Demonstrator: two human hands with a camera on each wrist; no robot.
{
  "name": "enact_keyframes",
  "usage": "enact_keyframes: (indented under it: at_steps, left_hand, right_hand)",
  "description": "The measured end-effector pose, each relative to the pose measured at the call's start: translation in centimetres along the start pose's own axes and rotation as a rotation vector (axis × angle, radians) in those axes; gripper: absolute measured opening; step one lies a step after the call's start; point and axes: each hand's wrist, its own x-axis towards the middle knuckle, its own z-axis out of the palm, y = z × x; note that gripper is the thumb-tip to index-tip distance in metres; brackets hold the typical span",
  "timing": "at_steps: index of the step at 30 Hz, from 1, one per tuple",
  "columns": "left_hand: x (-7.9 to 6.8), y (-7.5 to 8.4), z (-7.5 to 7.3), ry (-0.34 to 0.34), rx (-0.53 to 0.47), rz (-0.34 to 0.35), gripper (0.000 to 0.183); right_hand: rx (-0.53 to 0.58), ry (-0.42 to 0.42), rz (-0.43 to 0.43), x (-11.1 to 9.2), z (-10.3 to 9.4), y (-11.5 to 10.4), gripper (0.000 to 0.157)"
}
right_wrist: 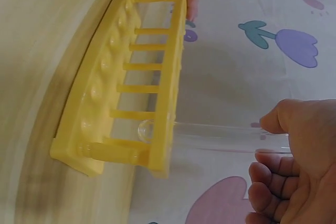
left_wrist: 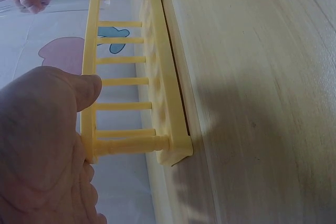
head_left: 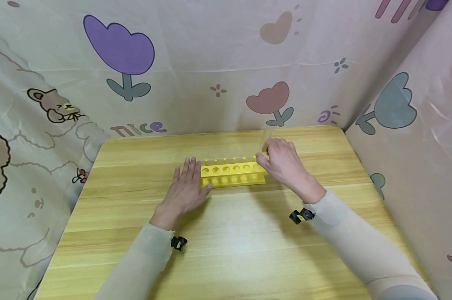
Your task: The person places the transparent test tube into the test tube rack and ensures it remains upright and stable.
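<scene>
A yellow test tube rack (head_left: 233, 168) stands on the table, with a row of holes in its top plate (right_wrist: 169, 77). Across its left end lies my left hand (head_left: 186, 187), fingers straight and thumb against the top plate's near edge. At the other end my right hand (head_left: 285, 162) pinches a clear test tube (right_wrist: 220, 136) near its upper part, between thumb and index finger. The tube's rounded bottom (right_wrist: 146, 130) has passed through an end hole and shows below the top plate, above the rack's base (right_wrist: 97, 93).
The wooden table (head_left: 226, 241) reaches back to a printed curtain (head_left: 196, 50), which rises close behind the rack. Another curtain (head_left: 428, 158) hangs along the right edge. A small black camera sits at each wrist.
</scene>
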Motion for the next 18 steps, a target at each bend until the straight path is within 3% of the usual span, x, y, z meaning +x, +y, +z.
enact_keyframes:
  at_steps: [18]
  left_hand:
    - [0.0, 0.2, -0.1, -0.011, -0.013, -0.011, 0.087]
  right_hand:
    - [-0.007, -0.035, 0.006, -0.5, 2.7, 0.9, 0.03]
